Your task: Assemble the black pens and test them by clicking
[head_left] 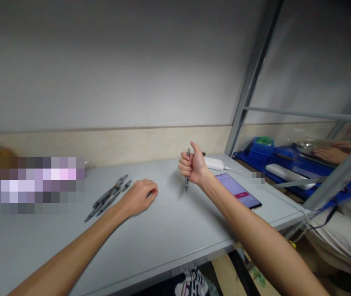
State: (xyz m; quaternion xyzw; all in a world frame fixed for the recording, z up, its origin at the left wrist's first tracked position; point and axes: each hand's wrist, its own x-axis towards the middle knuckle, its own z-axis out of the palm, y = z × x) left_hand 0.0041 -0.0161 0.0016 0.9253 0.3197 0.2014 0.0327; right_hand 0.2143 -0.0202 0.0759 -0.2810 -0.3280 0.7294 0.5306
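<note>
In my right hand (193, 164) is a grey pen (187, 183), held upright above the table with the fingers wrapped round it and the thumb raised. The pen's tip points down. My left hand (142, 195) rests on the grey table (163, 234) with its fingers curled inward; whether anything is inside them is hidden. Just left of that hand lies a small bunch of similar grey pens (109, 197), side by side and slanting. A phone (237, 191) with a lit screen lies beyond my right forearm, partly covered by it.
A white power strip (215, 164) with a cable sits behind the phone. Metal frame posts (252, 82) rise at the table's right end. Past them are blue bins (261, 150) and another person's hands (329, 154). A wall backs the table; a blurred patch covers items at left.
</note>
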